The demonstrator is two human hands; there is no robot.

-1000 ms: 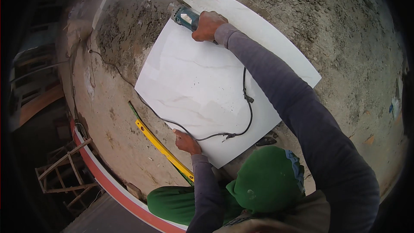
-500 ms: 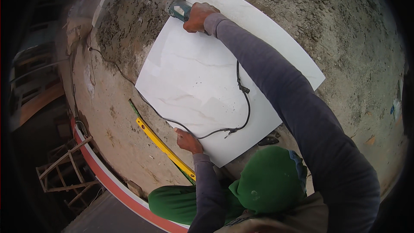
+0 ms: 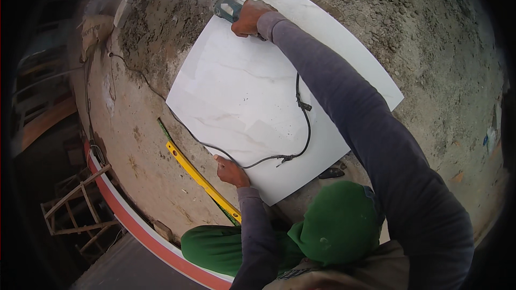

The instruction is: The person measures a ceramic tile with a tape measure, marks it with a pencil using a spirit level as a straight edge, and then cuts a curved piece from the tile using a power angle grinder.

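Note:
A large white tile (image 3: 236, 96) with faint grey-brown veining lies on the ground in front of me. At its far left edge my right hand (image 3: 251, 17) is wrapped round a teal angle grinder (image 3: 228, 9), whose disc sticks out beyond the hand near the tile's edge. The grinder's black cord (image 3: 308, 129) loops across the tile and off its left side. My left hand (image 3: 233, 172) is closed on the tile's near left edge, its thumb side showing; the fingertips are partly hidden. Several dark specks dot the tile.
A yellow spirit level (image 3: 201, 180) lies left of the tile, over a green strip. Rough grey soil (image 3: 376, 0) and rubble surround the far side. A sack (image 3: 97, 31) and a wooden frame (image 3: 80, 204) are at left, beyond a red-and-white curved edge (image 3: 137, 239). My green-clothed knees (image 3: 338, 223) are close by.
The whole view has shifted slightly. Haze at the upper left has thinned, and the sack shows more clearly. Both hands keep their holds at about the same places on the tile and grinder.

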